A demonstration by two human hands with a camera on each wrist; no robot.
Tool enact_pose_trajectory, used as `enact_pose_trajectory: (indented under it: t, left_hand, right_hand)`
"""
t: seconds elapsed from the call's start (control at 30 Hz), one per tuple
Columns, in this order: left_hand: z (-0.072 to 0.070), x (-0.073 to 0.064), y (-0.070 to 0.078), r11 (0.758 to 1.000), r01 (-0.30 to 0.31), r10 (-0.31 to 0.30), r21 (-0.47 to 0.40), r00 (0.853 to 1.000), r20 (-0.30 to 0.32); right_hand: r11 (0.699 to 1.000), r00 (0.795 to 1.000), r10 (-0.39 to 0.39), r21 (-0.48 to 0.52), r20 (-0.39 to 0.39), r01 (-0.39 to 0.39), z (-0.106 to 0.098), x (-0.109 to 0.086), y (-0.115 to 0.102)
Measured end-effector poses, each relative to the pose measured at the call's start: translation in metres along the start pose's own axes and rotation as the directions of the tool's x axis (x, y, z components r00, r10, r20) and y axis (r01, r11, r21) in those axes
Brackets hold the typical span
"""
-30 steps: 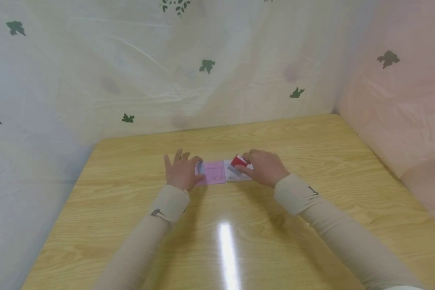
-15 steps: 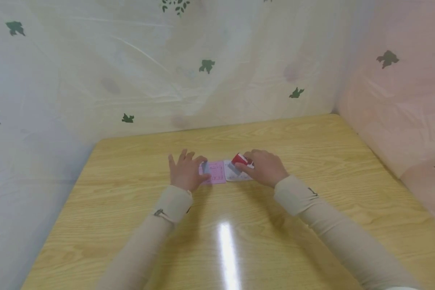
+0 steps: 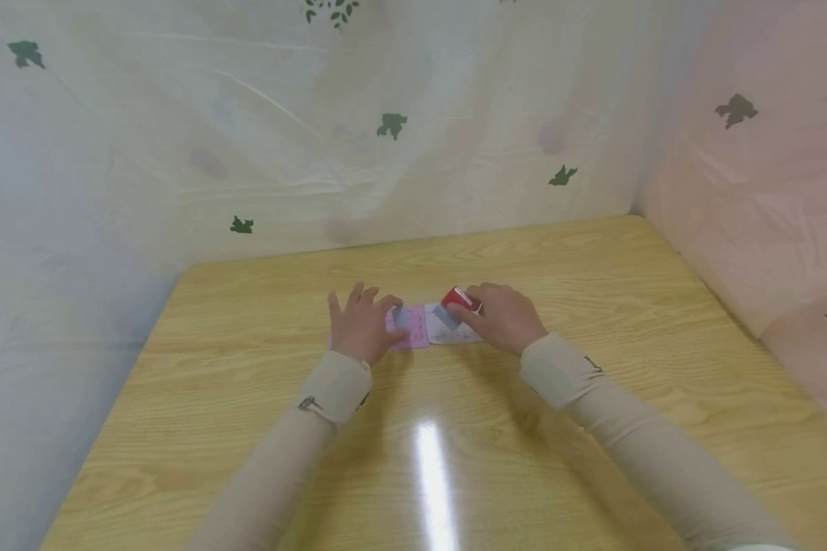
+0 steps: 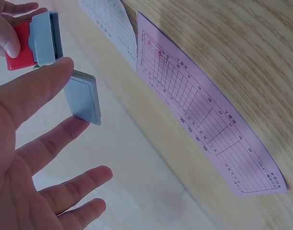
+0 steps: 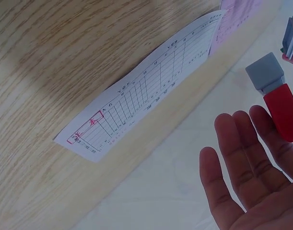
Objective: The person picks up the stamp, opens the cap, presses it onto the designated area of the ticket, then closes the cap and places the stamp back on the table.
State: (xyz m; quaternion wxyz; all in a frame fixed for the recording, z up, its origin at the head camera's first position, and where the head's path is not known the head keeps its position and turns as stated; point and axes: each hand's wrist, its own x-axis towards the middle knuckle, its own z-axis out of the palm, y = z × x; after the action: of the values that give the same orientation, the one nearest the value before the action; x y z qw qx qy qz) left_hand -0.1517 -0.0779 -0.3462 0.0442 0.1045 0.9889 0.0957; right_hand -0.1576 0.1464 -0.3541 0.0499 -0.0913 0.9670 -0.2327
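Note:
My left hand [image 3: 361, 325] pinches a flat grey cap [image 4: 83, 98] between thumb and index finger, the other fingers spread, over the pink form [image 4: 184, 110]. In my right hand [image 3: 506, 314] is a rubber stamp [image 5: 283, 108] with a red handle and a grey block end, tilted above the white form [image 5: 136, 91]. Cap and stamp are apart, the stamp's grey end facing left. Both forms are printed with ruled tables and bear red marks. They lie side by side on the table, pink at left, partly hidden by the hands in the head view.
The wood-grain table [image 3: 427, 474] carries a bright strip of reflected light near me. A pale curtain [image 3: 303, 153] with dark green bird shapes stands behind it, and a pinkish curtain [image 3: 765, 214] borders the right side.
My left hand has moved right with the cap, nearer to the stamp, covering more of the pink form. My right hand has stayed nearly in place, with the stamp tilting slightly upward.

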Motion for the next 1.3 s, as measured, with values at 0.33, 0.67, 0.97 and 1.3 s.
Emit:
enact_pose_trajectory:
  t: [0.33, 0.67, 0.97, 1.3]
  left_hand:
    - [0.001, -0.001, 0.006, 0.999, -0.031, 0.031, -0.021, 1.0, -0.003]
    - [0.001, -0.001, 0.013, 0.998, -0.062, 0.062, -0.002, 0.998, -0.023]
    - [0.005, 0.0, 0.014, 0.998, -0.064, 0.063, -0.025, 0.997, -0.035]
    - [0.006, 0.001, 0.021, 0.997, -0.062, 0.061, -0.05, 0.998, -0.026]
  right_hand:
    - [0.998, 1.0, 0.022, 0.055, -0.006, -0.021, 0.001, -0.001, 0.0]
    - [0.991, 1.0, 0.014, 0.132, -0.025, -0.01, 0.0, -0.003, -0.001]
    - [0.973, 0.999, 0.032, 0.231, -0.021, -0.026, 0.001, -0.002, 0.0]
    - [0.956, 0.999, 0.052, 0.289, -0.016, -0.045, 0.004, -0.001, 0.003]
